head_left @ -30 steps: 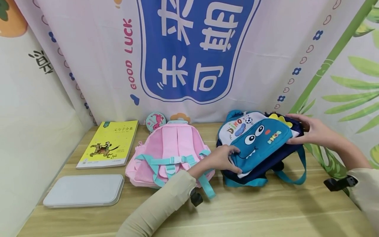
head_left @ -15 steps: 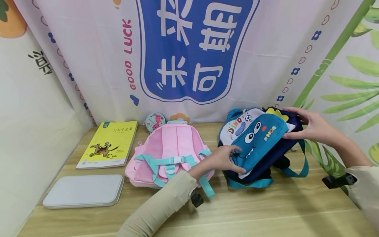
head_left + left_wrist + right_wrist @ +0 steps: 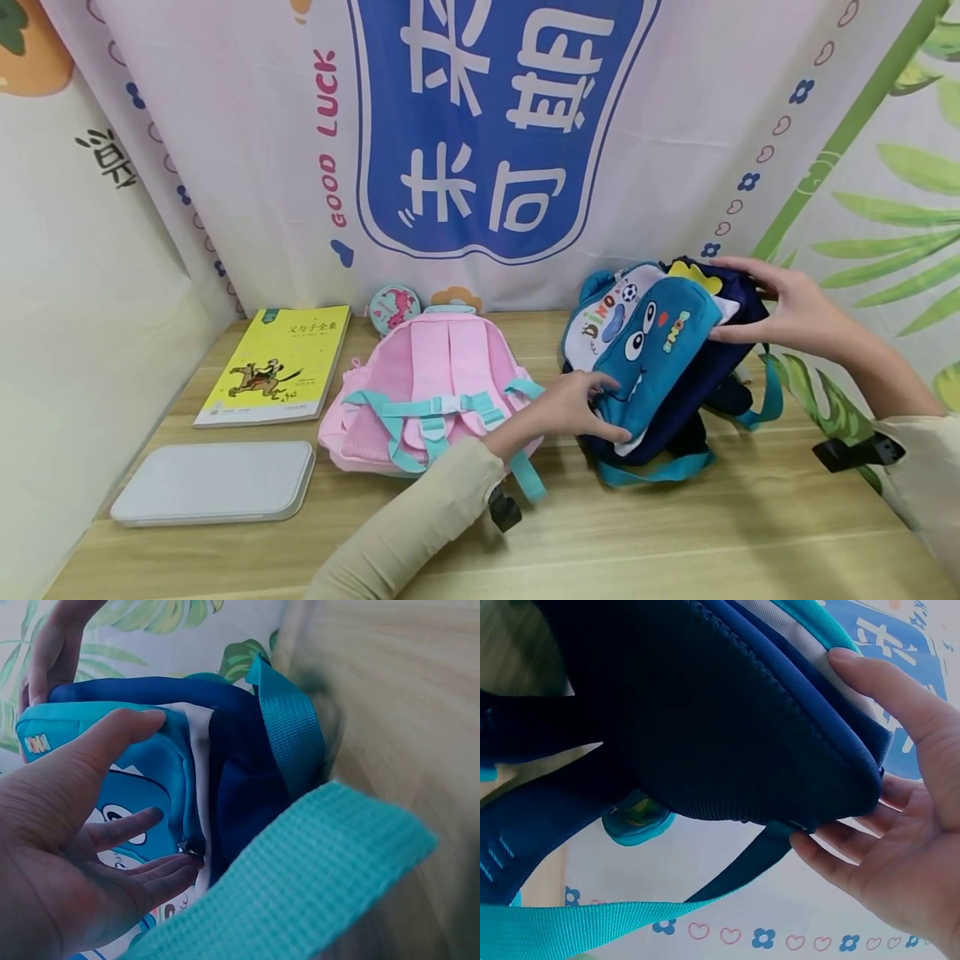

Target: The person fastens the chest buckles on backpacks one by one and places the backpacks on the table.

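Observation:
A blue dinosaur backpack [image 3: 660, 350] with a white "DINO" panel tilts on the table at the right of the head view, its dinosaur face turned up and toward the left. My right hand [image 3: 783, 304] grips its raised far corner, thumb on the front edge; in the right wrist view the fingers bend behind the dark blue base [image 3: 727, 712]. My left hand [image 3: 573, 408] holds the near side of the front pocket. In the left wrist view, its thumb [image 3: 127, 727] lies on the pocket's edge and its fingers lie beside a black zipper pull [image 3: 192, 847].
A pink backpack [image 3: 427, 350] with turquoise straps lies left of the blue one, under my left forearm. A round turquoise pouch [image 3: 393, 308] is behind it. Farther left lie a yellow book [image 3: 273, 362] and a pale grey case [image 3: 213, 479]. Printed cloth [image 3: 270, 167] backs the table.
The blue backpack has turned and tilted up, its far right end rising and its near end shifting slightly right. Both hands have moved with it. The other things stay put.

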{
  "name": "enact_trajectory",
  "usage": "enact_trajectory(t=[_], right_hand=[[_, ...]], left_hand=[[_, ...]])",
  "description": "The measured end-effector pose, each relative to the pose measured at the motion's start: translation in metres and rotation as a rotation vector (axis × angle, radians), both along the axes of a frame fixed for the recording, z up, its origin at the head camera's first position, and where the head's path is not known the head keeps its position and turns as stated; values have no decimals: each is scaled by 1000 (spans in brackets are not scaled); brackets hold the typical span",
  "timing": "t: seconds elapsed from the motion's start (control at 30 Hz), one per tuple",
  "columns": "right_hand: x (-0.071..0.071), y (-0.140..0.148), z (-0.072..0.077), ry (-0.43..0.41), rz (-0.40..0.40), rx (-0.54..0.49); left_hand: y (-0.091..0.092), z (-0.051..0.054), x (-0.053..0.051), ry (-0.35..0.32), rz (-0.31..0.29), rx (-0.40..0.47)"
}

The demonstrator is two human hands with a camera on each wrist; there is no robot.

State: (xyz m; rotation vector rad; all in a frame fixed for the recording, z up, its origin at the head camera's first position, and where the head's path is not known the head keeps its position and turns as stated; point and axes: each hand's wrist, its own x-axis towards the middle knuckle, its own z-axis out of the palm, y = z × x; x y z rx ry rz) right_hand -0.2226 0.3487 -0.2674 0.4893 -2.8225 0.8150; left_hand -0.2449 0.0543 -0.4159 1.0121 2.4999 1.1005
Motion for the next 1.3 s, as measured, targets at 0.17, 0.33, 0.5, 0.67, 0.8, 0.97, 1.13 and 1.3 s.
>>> enact_trajectory(t=[0.17,0.33,0.5,0.67,0.8,0.97,1.13,1.3], right_hand=[[0,-4,6,3,-5,11],[0,-9,12,18,12,8],[-1,-17,19,44,39,14],[-2,-27,27,54,44,50],[-2,-36,32,53,56,66],[-3,-47,37,60,78,104],[-1,-59,39,96,100,145],[-1,-68,40,114,121,176]], left_hand=[[3,-2,2,-27,10,35],[6,-5,3,-16,-3,70],[9,-3,4,7,-31,89],[11,-2,6,-6,-46,107],[12,-2,7,-13,-49,120],[12,-3,8,-2,-61,137],[8,-1,10,-21,-74,151],[2,1,10,-58,-83,123]])
